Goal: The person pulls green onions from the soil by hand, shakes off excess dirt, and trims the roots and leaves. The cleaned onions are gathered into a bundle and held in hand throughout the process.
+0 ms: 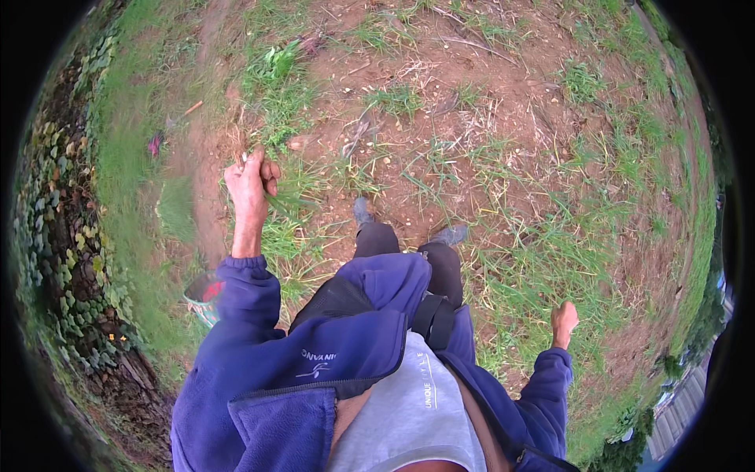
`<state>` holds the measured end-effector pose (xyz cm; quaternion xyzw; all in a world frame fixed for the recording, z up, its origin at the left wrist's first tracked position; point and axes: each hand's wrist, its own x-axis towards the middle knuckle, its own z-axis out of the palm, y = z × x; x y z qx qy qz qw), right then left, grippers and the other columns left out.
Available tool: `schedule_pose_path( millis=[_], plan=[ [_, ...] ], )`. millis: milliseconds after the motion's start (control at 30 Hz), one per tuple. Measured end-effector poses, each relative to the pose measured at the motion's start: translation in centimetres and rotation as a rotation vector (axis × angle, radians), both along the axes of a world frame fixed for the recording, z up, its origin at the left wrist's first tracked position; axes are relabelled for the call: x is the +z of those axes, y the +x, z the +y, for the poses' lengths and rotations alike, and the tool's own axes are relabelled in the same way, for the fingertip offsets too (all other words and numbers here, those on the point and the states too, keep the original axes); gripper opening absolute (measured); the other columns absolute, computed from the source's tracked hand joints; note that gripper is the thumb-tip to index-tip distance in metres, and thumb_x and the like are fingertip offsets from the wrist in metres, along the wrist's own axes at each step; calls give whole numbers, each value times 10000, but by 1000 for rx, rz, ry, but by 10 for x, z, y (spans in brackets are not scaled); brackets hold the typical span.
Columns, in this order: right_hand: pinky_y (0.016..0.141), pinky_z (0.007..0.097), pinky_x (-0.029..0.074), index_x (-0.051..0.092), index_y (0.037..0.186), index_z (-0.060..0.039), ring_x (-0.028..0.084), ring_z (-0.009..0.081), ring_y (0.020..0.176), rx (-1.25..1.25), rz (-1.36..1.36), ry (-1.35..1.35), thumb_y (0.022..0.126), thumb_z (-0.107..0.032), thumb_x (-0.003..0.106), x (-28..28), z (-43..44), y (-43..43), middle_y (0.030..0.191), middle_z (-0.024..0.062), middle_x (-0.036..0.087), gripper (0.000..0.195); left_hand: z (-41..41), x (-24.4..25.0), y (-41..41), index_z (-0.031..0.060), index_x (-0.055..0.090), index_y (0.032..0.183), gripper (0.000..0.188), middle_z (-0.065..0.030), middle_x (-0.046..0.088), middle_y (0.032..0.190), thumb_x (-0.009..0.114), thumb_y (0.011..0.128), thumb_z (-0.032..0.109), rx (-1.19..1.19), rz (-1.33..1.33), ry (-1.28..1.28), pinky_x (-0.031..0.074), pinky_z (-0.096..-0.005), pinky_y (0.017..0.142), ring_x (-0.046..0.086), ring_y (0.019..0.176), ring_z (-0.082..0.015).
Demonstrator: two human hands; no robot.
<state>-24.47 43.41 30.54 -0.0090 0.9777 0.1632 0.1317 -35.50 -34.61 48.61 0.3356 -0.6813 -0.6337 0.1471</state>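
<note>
My left hand [252,180] is raised in front of me at the left, its fingers closed around a small grass plant. A pale stem end pokes out above the thumb side, and green blades [292,202] seem to trail from the hand's other side. My right hand [564,323] hangs low at the right over grassy ground. Its fingers are curled into a fist, and nothing shows sticking out of it. Below both hands lies reddish-brown soil [436,189] with patches of grass [531,248] and dry straw.
A green woven basket [200,305] with something red inside stands by my left forearm. An ivy-covered tree trunk [65,236] runs along the left. A short orange-brown stick [193,107] and a magenta item [154,144] lie on the ground. Roofs [678,401] show at lower right.
</note>
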Motion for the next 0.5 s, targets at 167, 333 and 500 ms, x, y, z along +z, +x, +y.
schedule_pose_path(
  millis=[167, 333, 500],
  plan=[
    [292, 316, 387, 541, 603, 40, 483, 162, 372, -896, 72, -958, 816, -171, 494, 25, -212, -67, 480, 68, 481, 303, -65, -15, 18, 38, 525, 589, 422, -97, 607, 601, 554, 929, 287, -136, -154, -180, 354, -226, 383, 473, 409, -98],
    [311, 305, 329, 520, 597, 50, 427, 156, 326, -804, -187, -1146, 794, -193, 503, 50, -394, -103, 466, 64, 443, 313, -100, -35, 24, 3, 574, 597, 441, -89, 609, 598, 525, 945, 268, -258, -108, -38, 378, -245, 393, 490, 426, -90],
    [399, 278, 419, 592, 741, 72, 534, 155, 402, -522, -287, -1172, 821, -296, 573, 95, -553, -152, 502, 79, 516, 377, -111, -33, 26, 10, 551, 579, 442, -93, 586, 569, 513, 957, 236, -345, -139, 118, 370, -237, 398, 499, 444, -91]
  ],
)
